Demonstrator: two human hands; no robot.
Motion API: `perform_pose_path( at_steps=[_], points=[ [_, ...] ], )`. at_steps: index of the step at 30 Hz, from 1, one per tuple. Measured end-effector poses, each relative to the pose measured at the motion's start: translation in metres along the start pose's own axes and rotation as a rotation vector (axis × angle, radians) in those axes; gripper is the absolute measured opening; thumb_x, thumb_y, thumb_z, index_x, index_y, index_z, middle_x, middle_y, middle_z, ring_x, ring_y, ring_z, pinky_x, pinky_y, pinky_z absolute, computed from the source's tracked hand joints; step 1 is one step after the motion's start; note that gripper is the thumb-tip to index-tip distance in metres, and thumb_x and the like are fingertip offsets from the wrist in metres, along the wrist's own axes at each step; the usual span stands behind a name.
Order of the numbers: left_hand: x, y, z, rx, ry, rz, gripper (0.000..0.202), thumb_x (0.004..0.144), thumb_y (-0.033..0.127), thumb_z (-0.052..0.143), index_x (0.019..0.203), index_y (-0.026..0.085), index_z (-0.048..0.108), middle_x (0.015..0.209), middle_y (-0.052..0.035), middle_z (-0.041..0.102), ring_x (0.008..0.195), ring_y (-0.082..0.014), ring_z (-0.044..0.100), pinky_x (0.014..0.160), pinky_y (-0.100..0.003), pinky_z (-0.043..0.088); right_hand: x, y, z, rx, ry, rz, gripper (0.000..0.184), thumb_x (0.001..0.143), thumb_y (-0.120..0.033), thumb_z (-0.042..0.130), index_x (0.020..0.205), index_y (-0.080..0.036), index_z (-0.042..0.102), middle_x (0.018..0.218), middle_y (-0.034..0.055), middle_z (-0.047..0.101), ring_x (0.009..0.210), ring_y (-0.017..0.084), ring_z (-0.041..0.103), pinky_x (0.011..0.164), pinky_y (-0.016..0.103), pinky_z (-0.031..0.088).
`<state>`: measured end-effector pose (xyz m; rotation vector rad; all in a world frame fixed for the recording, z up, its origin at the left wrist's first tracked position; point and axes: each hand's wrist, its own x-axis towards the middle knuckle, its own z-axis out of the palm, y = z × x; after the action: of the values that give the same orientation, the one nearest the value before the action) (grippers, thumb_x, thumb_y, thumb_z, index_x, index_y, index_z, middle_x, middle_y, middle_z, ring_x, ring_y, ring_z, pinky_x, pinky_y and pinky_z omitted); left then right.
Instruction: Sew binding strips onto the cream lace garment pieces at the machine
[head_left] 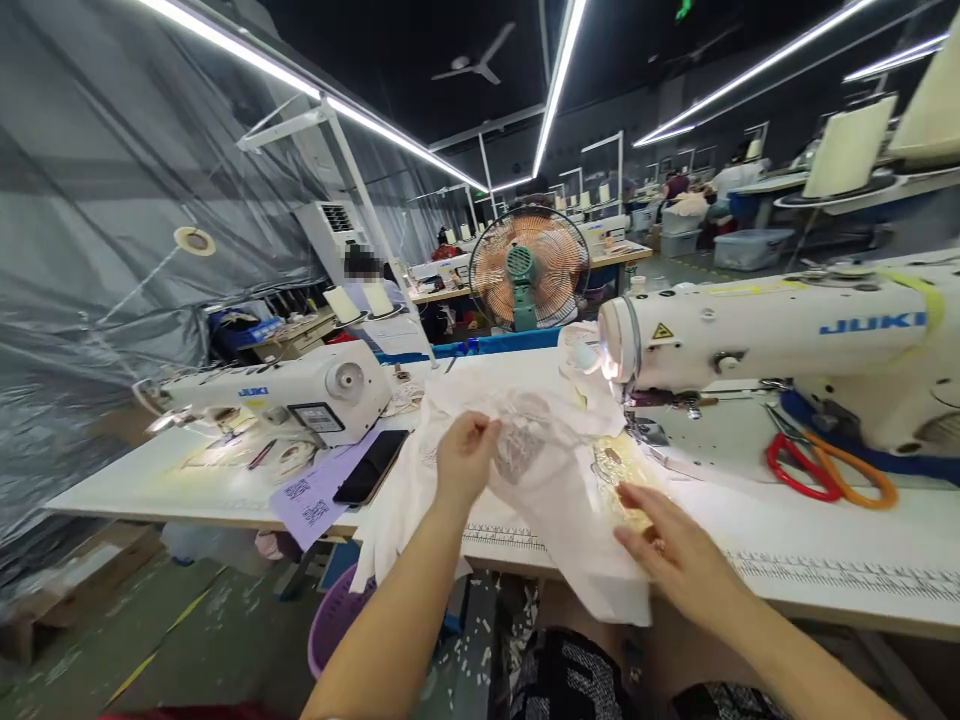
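A thin white fabric piece (pixel 555 510) with a lace patch (pixel 521 440) is spread over the table's front edge, its lower corner hanging down. My left hand (pixel 466 455) is closed in a pinch on the fabric, beside the lace. To the right, my right hand (pixel 679 550) has its thumb and fingers apart near the fabric's right side, close to a yellowish patterned piece (pixel 626 470); nothing shows between the fingers. Just beyond that hand stands the needle end of a white sewing machine (pixel 735 335), its lamp lit.
Red-handled scissors (pixel 802 470) and orange-handled scissors (pixel 862 480) lie under the machine's arm. At left are a black phone (pixel 371 467), a purple paper sheet (pixel 307 500) and a second sewing machine (pixel 285 395). A large fan (pixel 529 265) stands behind the table; a purple basket (pixel 337 620) is below.
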<state>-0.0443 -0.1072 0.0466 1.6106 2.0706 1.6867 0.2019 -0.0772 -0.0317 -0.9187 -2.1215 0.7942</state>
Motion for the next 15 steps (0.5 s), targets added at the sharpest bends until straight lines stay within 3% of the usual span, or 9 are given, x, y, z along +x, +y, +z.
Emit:
perform_pose_path(
  at_steps=[2, 4, 6, 9, 11, 13, 15],
  points=[
    [-0.031, 0.013, 0.014, -0.132, -0.143, 0.056, 0.019, 0.076, 0.034, 0.054, 0.064, 0.018, 0.052, 0.060, 0.0021, 0.049, 0.058, -0.0110, 0.047, 0.058, -0.022, 0.040, -0.016, -0.014, 0.018, 0.262, -0.112, 0.154, 0.054, 0.085, -0.047, 0.044, 0.128, -0.015, 0.041, 0.115, 0.0155, 0.061, 0.099, 0.022, 0.061, 0.073, 0.033, 0.053],
    [-0.058, 0.017, 0.023, -0.177, -0.197, 0.041, 0.021, 0.075, 0.032, 0.056, 0.060, 0.018, 0.051, 0.060, 0.0018, 0.048, 0.059, -0.0108, 0.045, 0.058, -0.022, 0.039, -0.029, -0.018, 0.030, 0.523, -0.219, 0.338, 0.058, 0.081, -0.053, 0.049, 0.123, -0.013, 0.043, 0.096, 0.0124, 0.065, 0.085, 0.022, 0.064, 0.061, 0.029, 0.051],
    [-0.079, 0.013, 0.027, -0.249, -0.246, -0.056, 0.023, 0.076, 0.032, 0.057, 0.060, 0.017, 0.052, 0.059, 0.0020, 0.047, 0.057, -0.0102, 0.044, 0.056, -0.021, 0.037, -0.042, -0.015, 0.035, 0.742, -0.242, 0.489, 0.055, 0.076, -0.057, 0.055, 0.112, -0.015, 0.049, 0.077, 0.0049, 0.063, 0.067, 0.017, 0.062, 0.049, 0.024, 0.042],
    [-0.100, 0.002, 0.029, -0.389, -0.349, -0.227, 0.026, 0.075, 0.037, 0.060, 0.062, 0.016, 0.053, 0.056, 0.0030, 0.044, 0.053, -0.0091, 0.040, 0.052, -0.020, 0.035, -0.058, -0.011, 0.033, 0.912, -0.223, 0.609, 0.054, 0.069, -0.060, 0.061, 0.101, -0.017, 0.053, 0.065, -0.0016, 0.058, 0.050, 0.010, 0.053, 0.043, 0.020, 0.030],
    [-0.111, -0.003, 0.029, -0.438, -0.409, -0.265, 0.029, 0.074, 0.039, 0.063, 0.061, 0.015, 0.054, 0.057, 0.0018, 0.047, 0.055, -0.0097, 0.043, 0.054, -0.020, 0.037, -0.066, -0.014, 0.026, 0.911, -0.330, 0.615, 0.056, 0.062, -0.062, 0.065, 0.094, -0.017, 0.057, 0.063, -0.0021, 0.057, 0.045, 0.008, 0.047, 0.041, 0.020, 0.030],
    [-0.121, -0.006, 0.029, -0.480, -0.409, -0.256, 0.028, 0.073, 0.041, 0.066, 0.065, 0.015, 0.058, 0.065, -0.0014, 0.054, 0.064, -0.0127, 0.051, 0.062, -0.022, 0.042, -0.071, -0.018, 0.017, 0.806, -0.471, 0.525, 0.049, 0.059, -0.060, 0.067, 0.085, -0.019, 0.062, 0.063, -0.0004, 0.058, 0.047, 0.010, 0.047, 0.044, 0.022, 0.037],
    [-0.132, -0.009, 0.026, -0.536, -0.285, -0.268, 0.028, 0.070, 0.043, 0.069, 0.072, 0.017, 0.060, 0.079, -0.0036, 0.059, 0.078, -0.0159, 0.056, 0.071, -0.024, 0.045, -0.075, -0.021, 0.006, 0.656, -0.479, 0.384, 0.036, 0.060, -0.053, 0.069, 0.076, -0.021, 0.066, 0.068, 0.0021, 0.063, 0.056, 0.014, 0.054, 0.053, 0.025, 0.045]
  ],
)
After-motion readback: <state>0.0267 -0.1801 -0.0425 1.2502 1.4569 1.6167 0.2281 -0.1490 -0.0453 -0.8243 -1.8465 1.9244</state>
